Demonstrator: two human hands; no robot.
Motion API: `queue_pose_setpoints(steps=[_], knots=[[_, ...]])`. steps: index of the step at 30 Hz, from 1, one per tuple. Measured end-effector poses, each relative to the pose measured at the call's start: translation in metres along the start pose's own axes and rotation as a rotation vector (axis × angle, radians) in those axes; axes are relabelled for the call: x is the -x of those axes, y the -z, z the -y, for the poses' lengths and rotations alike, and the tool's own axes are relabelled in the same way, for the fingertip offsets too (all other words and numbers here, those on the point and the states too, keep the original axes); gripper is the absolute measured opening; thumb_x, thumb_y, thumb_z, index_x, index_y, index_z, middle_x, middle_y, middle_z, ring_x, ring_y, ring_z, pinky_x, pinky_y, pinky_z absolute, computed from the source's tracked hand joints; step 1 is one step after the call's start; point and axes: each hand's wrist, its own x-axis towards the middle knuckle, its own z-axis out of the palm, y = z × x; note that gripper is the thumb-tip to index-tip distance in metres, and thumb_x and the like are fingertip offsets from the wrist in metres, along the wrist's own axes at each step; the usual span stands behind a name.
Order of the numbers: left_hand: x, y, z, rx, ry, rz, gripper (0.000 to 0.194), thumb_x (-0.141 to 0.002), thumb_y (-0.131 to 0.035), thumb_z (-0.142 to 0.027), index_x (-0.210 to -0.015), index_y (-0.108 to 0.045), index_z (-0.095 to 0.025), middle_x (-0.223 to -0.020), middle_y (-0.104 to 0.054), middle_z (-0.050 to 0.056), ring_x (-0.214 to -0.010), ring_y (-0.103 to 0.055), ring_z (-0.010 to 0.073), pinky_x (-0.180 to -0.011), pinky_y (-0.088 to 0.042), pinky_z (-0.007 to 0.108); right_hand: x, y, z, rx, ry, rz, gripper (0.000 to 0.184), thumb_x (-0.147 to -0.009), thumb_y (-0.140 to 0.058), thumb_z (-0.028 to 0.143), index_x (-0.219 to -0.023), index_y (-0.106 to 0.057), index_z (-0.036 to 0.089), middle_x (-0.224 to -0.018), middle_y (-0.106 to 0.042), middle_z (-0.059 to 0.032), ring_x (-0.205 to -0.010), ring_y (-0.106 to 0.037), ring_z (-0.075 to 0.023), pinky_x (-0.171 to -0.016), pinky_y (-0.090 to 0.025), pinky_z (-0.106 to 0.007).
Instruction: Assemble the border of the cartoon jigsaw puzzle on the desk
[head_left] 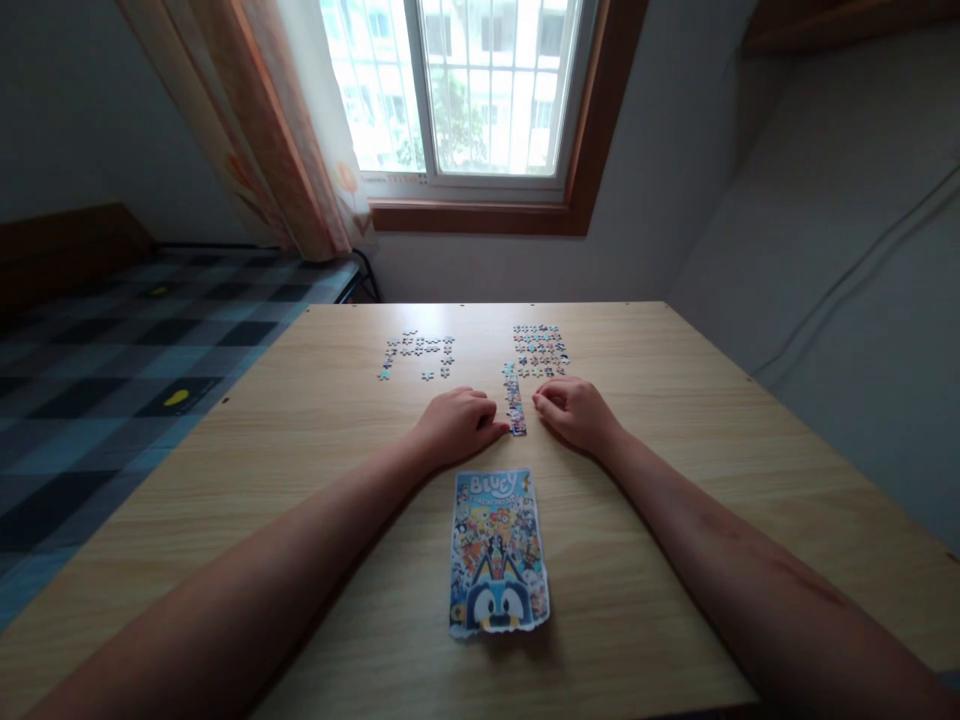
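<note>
A narrow strip of joined jigsaw pieces [514,405] runs away from me at the middle of the table. On its left side my left hand [461,422] rests with curled fingers, its thumb tip at the strip's near left edge. To the right of the strip lies my right hand [576,410], thumb and fingers closed together; whatever may be between the fingertips is too small to make out. Closer to me is a torn-edged picture sheet [499,550] with "BLUEY" lettering and cartoon dogs.
Loose jigsaw pieces [540,350] lie in rows beyond my right hand. A scattered group of pieces [427,348] sits farther left. The wooden table [300,430] reaches toward a window [487,90]. At left are a curtain [255,120] and a checked bed [150,340].
</note>
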Motion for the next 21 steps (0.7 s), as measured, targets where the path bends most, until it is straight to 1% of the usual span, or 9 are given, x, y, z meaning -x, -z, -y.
queue_pose_setpoints(steps=[7,13,17,21], knots=[[0.003,0.001,0.0,-0.029,-0.015,-0.022,0.035,-0.092,-0.055,-0.04,-0.065,-0.061,-0.02,-0.073,-0.066,0.005,-0.075,-0.06,0.0194,-0.068,-0.042,0.031,0.002,-0.007,-0.001,0.077,0.002,-0.024,0.028,-0.091,-0.055,0.023,-0.064,-0.062,0.02,-0.077,-0.069,-0.0047,-0.078,-0.062,-0.0189,-0.077,-0.047,-0.032],[0.004,-0.002,-0.003,-0.053,0.057,-0.031,0.032,-0.091,-0.054,-0.035,-0.065,-0.065,-0.019,-0.076,-0.069,0.006,-0.074,-0.062,0.0193,-0.067,-0.043,0.031,0.004,-0.014,0.002,0.185,0.008,-0.031,0.028,-0.091,-0.054,0.023,-0.064,-0.06,0.021,-0.08,-0.068,-0.0054,-0.082,-0.061,-0.0194,-0.079,-0.046,-0.031],[0.001,-0.002,-0.006,-0.1,0.078,0.003,0.034,-0.092,-0.05,-0.035,-0.069,-0.07,-0.018,-0.079,-0.071,0.007,-0.075,-0.064,0.019,-0.069,-0.042,0.03,0.004,-0.015,0.003,0.262,-0.015,-0.028,0.027,-0.09,-0.055,0.023,-0.064,-0.059,0.02,-0.081,-0.068,-0.0061,-0.08,-0.059,-0.0193,-0.077,-0.044,-0.029],[-0.008,-0.001,-0.007,-0.139,0.092,0.066,0.04,-0.093,-0.046,-0.041,-0.074,-0.073,-0.018,-0.082,-0.073,0.009,-0.077,-0.065,0.0206,-0.068,-0.042,0.03,0.002,-0.016,0.002,0.327,-0.018,-0.023,0.028,-0.091,-0.055,0.023,-0.063,-0.059,0.021,-0.079,-0.067,-0.0062,-0.079,-0.058,-0.0192,-0.074,-0.042,-0.029]])
